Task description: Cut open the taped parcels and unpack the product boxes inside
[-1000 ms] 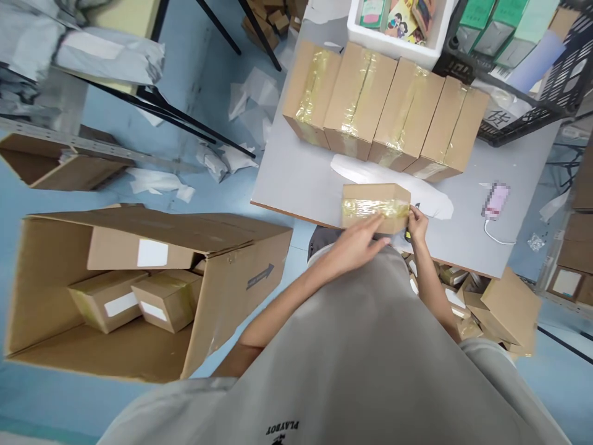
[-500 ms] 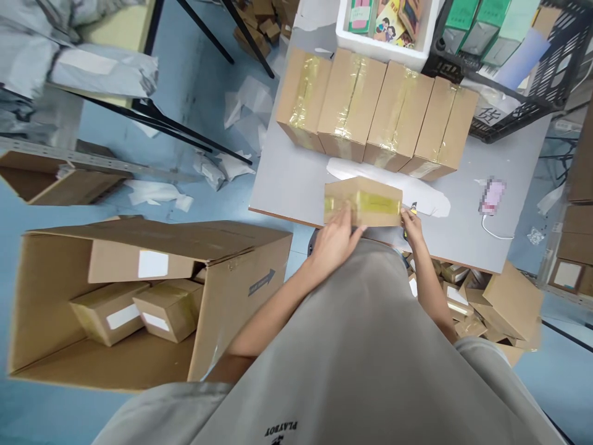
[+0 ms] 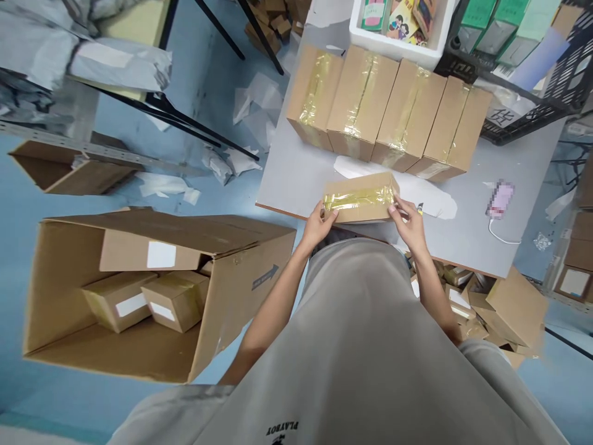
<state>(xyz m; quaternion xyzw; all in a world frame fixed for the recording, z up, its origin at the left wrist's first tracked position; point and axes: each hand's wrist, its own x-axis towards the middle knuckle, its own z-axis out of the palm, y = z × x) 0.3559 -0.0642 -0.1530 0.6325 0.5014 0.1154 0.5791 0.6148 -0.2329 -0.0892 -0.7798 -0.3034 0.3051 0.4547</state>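
A small cardboard box (image 3: pixel 359 214) with shiny yellowish tape along its top is at the table's near edge. My left hand (image 3: pixel 317 227) grips its left end, thumb on the front edge. At the right end, my right hand (image 3: pixel 408 225) closes on the box with thumb and fingers. A bit of a yellow and black tool (image 3: pixel 420 208), which looks like a box cutter, shows beside the right fingers; whether the hand holds it I cannot tell. Behind the box lies a white sheet (image 3: pixel 442 204) on the table.
Several taped cartons (image 3: pixel 356 105) stand in a row on the table (image 3: pixel 287 179). Behind them are a white bin (image 3: pixel 354 31) and a black crate (image 3: pixel 503 133). A large open carton (image 3: pixel 115 364) holding boxes is at left. More boxes (image 3: pixel 514 309) lie below right.
My left hand has moved from the top of the box to its left end. My right hand now grips the right end. The box has tilted, and its taped top faces me more.
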